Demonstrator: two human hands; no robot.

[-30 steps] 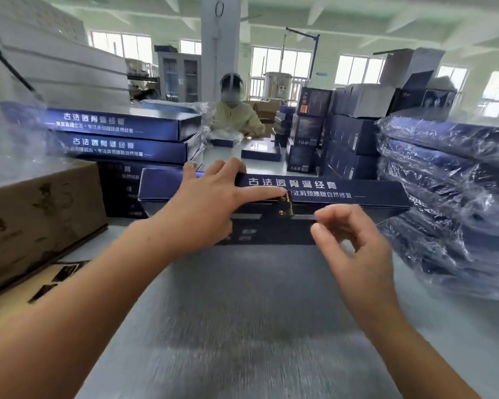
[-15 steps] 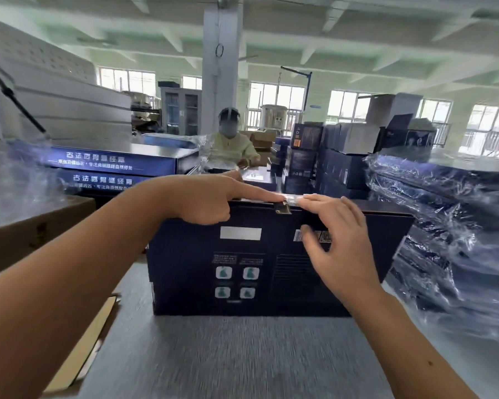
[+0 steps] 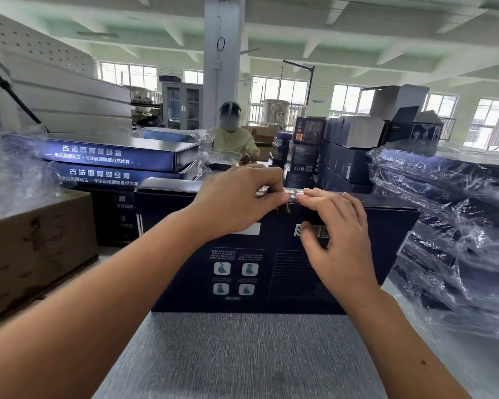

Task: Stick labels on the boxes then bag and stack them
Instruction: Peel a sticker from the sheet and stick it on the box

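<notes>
A dark blue flat box (image 3: 242,277) stands on its long edge on the grey table (image 3: 242,355), printed back face toward me. A small shiny label (image 3: 292,193) sits on its top edge, above a gold clasp (image 3: 284,208). My left hand (image 3: 236,203) is curled over the top edge just left of the label, thumb tip beside it. My right hand (image 3: 337,234) lays its fingertips on the label from the right, while its thumb rests on the face near the barcode.
Unbagged blue boxes (image 3: 113,154) are stacked at the back left, behind a brown carton (image 3: 32,243). A stack of plastic-bagged boxes (image 3: 450,226) fills the right side. Smaller dark boxes (image 3: 343,156) are piled behind. A person (image 3: 234,139) works across the table.
The box went from lying low to standing on its edge. My left fingers curled over the top edge, and my right hand came onto the label.
</notes>
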